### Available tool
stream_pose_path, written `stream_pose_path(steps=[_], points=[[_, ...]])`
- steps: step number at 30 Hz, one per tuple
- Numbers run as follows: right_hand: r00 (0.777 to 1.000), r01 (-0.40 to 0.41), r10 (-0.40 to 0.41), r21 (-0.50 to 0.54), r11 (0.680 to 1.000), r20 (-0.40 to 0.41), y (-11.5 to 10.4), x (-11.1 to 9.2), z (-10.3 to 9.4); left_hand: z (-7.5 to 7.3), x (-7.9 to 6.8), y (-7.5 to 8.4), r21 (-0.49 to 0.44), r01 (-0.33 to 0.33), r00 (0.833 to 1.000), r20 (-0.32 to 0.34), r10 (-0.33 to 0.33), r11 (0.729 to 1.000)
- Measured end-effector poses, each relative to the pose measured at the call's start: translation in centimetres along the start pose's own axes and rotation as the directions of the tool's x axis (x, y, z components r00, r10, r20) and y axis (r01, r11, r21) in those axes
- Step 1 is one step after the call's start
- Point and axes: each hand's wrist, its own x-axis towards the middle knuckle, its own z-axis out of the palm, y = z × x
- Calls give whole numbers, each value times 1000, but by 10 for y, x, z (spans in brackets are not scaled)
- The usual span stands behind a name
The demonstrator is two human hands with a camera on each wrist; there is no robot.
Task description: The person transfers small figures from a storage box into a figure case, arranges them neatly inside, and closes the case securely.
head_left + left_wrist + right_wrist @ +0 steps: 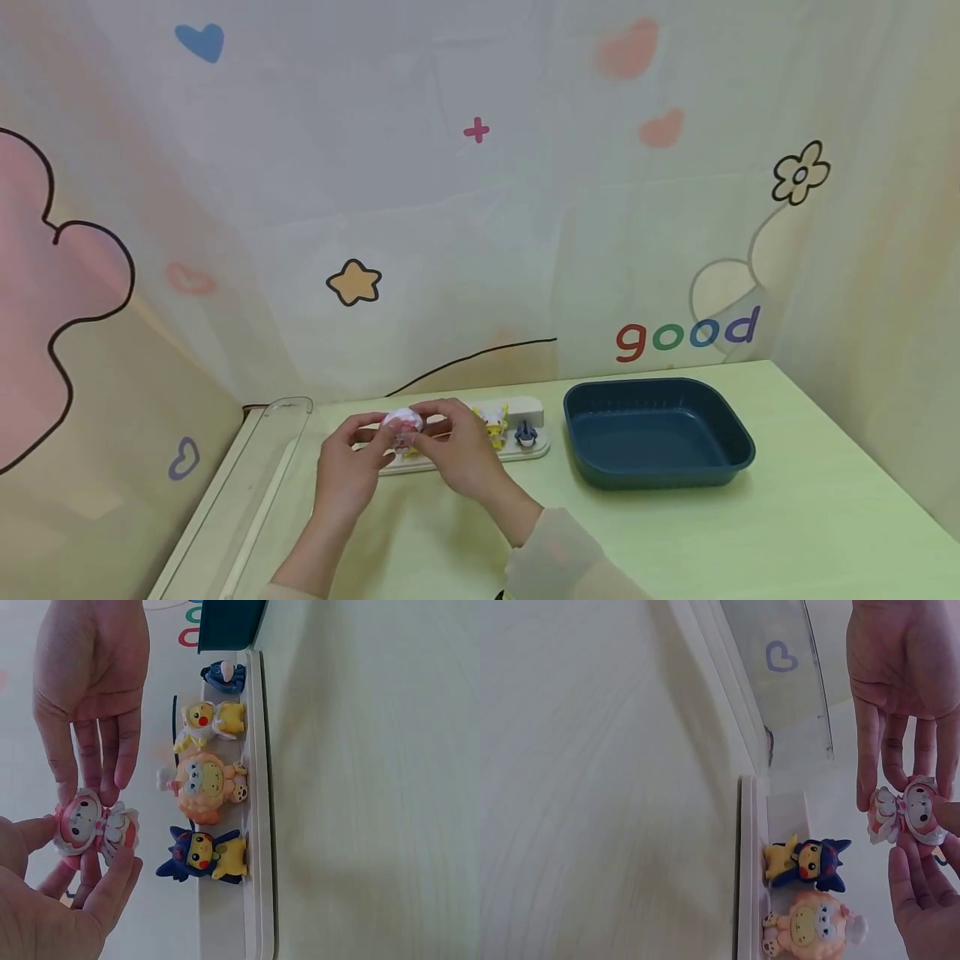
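Pink-and-white figurine [82,821] held up between the fingertips of both hands.
It looks light and stiff, probably smooth moulded plastic that could slip if pinched too lightly; the rounded hood and body sides seem the surest hold, the thin ruffled edges the weakest. The left hand [352,471] and right hand [465,454] both pinch it between thumb and fingers, in front of the left part of a white stand [529,410]. No brand or label can be read on it. On the stand are a blue-hooded yellow figurine [201,851], a fluffy orange one, a white-hooded yellow one and a small dark-blue one; a dark-blue bin [652,482] sits beside it on the bench [810,500]. The backdrop reads "good" in coloured letters [704,332].
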Motion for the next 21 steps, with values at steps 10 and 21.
stream_pose_path(steps=[10,21], points=[[1000,-18,16,-61,998,-27,3,2,-33,25,3,4,106,-39,999,32,36,994],[1000,-12,9,-125,992,-22,3,4,-73,53,9,17,236,-133,990,83,117,963]])
